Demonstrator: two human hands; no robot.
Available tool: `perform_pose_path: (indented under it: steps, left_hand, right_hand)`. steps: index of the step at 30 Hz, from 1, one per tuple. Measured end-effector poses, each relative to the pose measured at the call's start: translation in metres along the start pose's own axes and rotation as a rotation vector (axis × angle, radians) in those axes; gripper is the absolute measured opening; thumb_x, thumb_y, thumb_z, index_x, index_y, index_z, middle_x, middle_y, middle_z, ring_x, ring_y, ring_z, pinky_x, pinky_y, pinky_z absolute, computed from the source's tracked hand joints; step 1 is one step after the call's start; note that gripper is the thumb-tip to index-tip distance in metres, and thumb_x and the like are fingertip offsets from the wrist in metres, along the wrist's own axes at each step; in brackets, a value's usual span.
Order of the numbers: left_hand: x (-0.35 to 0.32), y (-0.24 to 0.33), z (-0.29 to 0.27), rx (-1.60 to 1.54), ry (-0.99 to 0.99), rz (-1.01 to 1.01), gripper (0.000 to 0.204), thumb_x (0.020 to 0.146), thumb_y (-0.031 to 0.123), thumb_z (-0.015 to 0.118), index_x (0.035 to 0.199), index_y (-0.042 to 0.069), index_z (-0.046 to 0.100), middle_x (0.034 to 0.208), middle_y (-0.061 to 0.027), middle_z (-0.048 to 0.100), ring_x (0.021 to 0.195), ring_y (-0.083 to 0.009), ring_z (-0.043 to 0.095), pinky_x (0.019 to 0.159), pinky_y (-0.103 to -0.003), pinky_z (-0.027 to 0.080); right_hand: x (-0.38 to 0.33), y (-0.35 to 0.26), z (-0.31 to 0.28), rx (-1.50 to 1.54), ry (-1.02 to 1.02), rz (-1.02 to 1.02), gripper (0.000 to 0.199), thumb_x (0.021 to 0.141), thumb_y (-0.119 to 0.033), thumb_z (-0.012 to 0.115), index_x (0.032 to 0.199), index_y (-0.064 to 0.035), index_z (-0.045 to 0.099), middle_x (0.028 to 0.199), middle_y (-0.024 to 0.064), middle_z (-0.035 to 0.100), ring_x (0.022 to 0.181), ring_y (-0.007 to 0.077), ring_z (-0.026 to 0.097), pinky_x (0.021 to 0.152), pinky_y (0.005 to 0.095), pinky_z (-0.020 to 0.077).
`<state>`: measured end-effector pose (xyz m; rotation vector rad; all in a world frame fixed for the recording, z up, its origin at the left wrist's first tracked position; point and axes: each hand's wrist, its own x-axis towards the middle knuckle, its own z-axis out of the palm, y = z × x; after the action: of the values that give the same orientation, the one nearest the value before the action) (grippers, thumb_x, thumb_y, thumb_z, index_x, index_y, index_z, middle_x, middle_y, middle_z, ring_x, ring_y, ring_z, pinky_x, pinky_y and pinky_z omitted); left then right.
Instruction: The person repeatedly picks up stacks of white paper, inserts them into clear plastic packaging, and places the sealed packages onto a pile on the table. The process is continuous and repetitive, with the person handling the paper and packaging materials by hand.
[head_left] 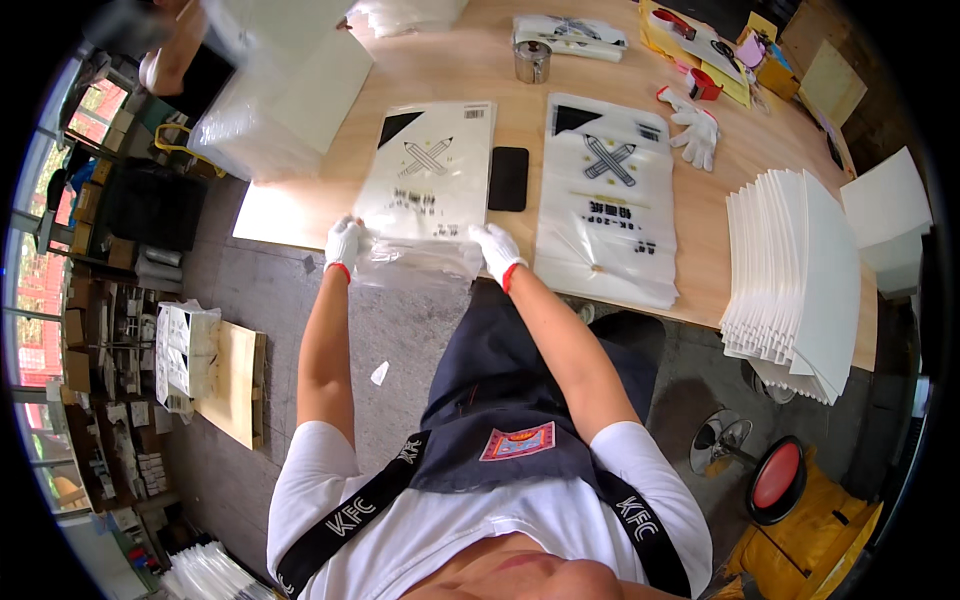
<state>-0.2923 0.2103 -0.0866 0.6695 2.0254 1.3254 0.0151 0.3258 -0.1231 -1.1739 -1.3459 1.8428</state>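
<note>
White gloves with red cuffs cover both my hands. My left hand (pixel 342 243) is closed on the lower left corner of a clear plastic bag (pixel 420 262) at the table's near edge. My right hand (pixel 497 252) is closed at the bag's lower right corner. Inside the bag lies a stack of white paper (pixel 440 150), under a printed crossed-pencils design and a black corner. The bag's loose, crinkled end hangs toward me between my hands. To the right, beyond a black phone (pixel 509 180), lies a pile of similar printed bags (pixel 608 190).
A fanned stack of white sheets (pixel 780 270) stands at the table's right. Behind are a metal cup (pixel 532 62), a spare glove (pixel 697 135) and a red tape roll (pixel 704 84). Wrapped white sheets (pixel 290 110) fill the far left, beside another person's arm (pixel 175 55). A stool (pixel 776 478) stands lower right.
</note>
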Motion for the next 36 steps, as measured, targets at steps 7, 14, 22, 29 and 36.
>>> perform_pose_path:
  steps: [7, 14, 22, 29, 36]
  left_hand:
    - [0.022, -0.033, 0.002, 0.757, 0.085, 0.17, 0.044, 0.08, 0.027, 0.064, 0.119, 0.007, 0.063, 0.1, -0.0186, 0.069, 0.101, -0.0346, 0.065, 0.089, -0.039, 0.049]
    - [-0.079, 0.086, 0.137, 0.587, -0.017, 1.003, 0.046, 0.078, 0.014, 0.074, 0.122, 0.007, 0.059, 0.116, -0.0127, 0.064, 0.104, -0.032, 0.06, 0.091, -0.039, 0.048]
    - [-0.184, 0.097, 0.365, 0.812, -0.69, 0.88, 0.031, 0.077, 0.038, 0.071, 0.102, 0.019, 0.071, 0.104, -0.0111, 0.069, 0.099, -0.0314, 0.063, 0.087, -0.043, 0.048]
    - [-0.152, 0.11, 0.392, 0.747, -1.0, 0.603, 0.025, 0.081, 0.03, 0.064, 0.098, 0.013, 0.074, 0.096, -0.011, 0.072, 0.088, -0.0286, 0.067, 0.079, -0.038, 0.05]
    - [-0.161, 0.16, 0.388, 0.752, -0.976, 0.696, 0.027, 0.089, 0.026, 0.053, 0.101, 0.011, 0.072, 0.106, -0.012, 0.071, 0.101, -0.0287, 0.064, 0.088, -0.037, 0.047]
  right_hand:
    - [0.003, 0.035, 0.012, 0.334, -0.002, 0.137, 0.027, 0.087, -0.015, 0.069, 0.108, -0.0006, 0.06, 0.092, 0.0112, 0.068, 0.074, 0.0171, 0.066, 0.06, 0.032, 0.0556]
    - [-0.143, 0.034, -0.039, 0.494, -0.45, 0.563, 0.029, 0.089, -0.009, 0.067, 0.114, -0.0049, 0.054, 0.075, 0.0024, 0.059, 0.055, 0.0091, 0.05, 0.049, 0.0236, 0.0436]
    - [-0.21, 0.055, -0.126, 0.36, -0.159, 0.405, 0.038, 0.09, -0.019, 0.067, 0.121, -0.0027, 0.054, 0.084, 0.0053, 0.061, 0.064, 0.0097, 0.056, 0.056, 0.0236, 0.0483]
    - [-0.231, -0.002, -0.187, 0.392, 0.143, 0.152, 0.031, 0.095, -0.027, 0.062, 0.117, -0.0059, 0.06, 0.093, 0.0073, 0.068, 0.073, 0.0131, 0.064, 0.065, 0.0272, 0.0543]
    - [-0.118, -0.027, -0.234, 0.098, 0.468, -0.04, 0.034, 0.095, -0.036, 0.059, 0.111, -0.0064, 0.064, 0.082, 0.008, 0.067, 0.068, 0.0155, 0.065, 0.055, 0.0274, 0.0509]
